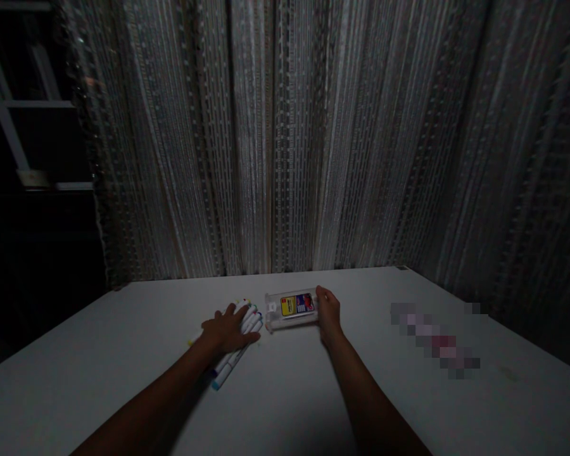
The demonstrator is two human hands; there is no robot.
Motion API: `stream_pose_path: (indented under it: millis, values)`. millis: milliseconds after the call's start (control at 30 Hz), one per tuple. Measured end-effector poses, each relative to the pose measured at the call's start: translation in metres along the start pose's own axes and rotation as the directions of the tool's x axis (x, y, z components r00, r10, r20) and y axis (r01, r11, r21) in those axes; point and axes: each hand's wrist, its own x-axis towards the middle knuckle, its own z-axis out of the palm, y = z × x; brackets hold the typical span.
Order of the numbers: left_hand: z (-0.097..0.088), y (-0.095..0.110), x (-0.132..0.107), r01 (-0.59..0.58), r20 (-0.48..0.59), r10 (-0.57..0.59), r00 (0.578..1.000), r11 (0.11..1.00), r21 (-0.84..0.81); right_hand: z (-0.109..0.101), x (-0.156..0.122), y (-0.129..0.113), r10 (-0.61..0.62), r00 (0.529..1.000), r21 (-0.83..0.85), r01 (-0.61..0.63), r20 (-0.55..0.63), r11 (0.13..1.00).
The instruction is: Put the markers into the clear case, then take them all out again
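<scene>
Several white markers (227, 369) with coloured ends lie in a loose bundle on the white table, left of the middle. My left hand (227, 329) rests over them, palm down with its fingers spread, and covers part of the bundle. To the right, a clear plastic marker case (276, 311) with a yellow and blue label lies on its side, its left end near the marker tips. My right hand (329, 311) grips the right end of this case, thumb on top and the other fingers mostly hidden.
A blurred-out pinkish object (432, 339) lies on the right part of the white table (285, 405). Behind the table's far edge hangs a striped, patterned curtain (285, 139). At the far left is a dark area with a pale frame (40, 103). The light is dim.
</scene>
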Motion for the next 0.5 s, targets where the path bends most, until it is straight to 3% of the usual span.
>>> stream_pose_path:
  millis: [233, 500]
  values:
    - [-0.007, 0.003, 0.0, 0.068, -0.023, -0.069, 0.997, 0.997, -0.033, 0.011, -0.008, -0.017, 0.028, 0.995, -0.003, -0.028, 0.094, 1.0]
    - [0.0, 0.005, 0.0, 0.08, -0.073, -0.088, 0.993, 0.991, -0.105, 0.015, -0.017, -0.033, -0.017, 0.982, -0.033, 0.024, 0.188, 0.999]
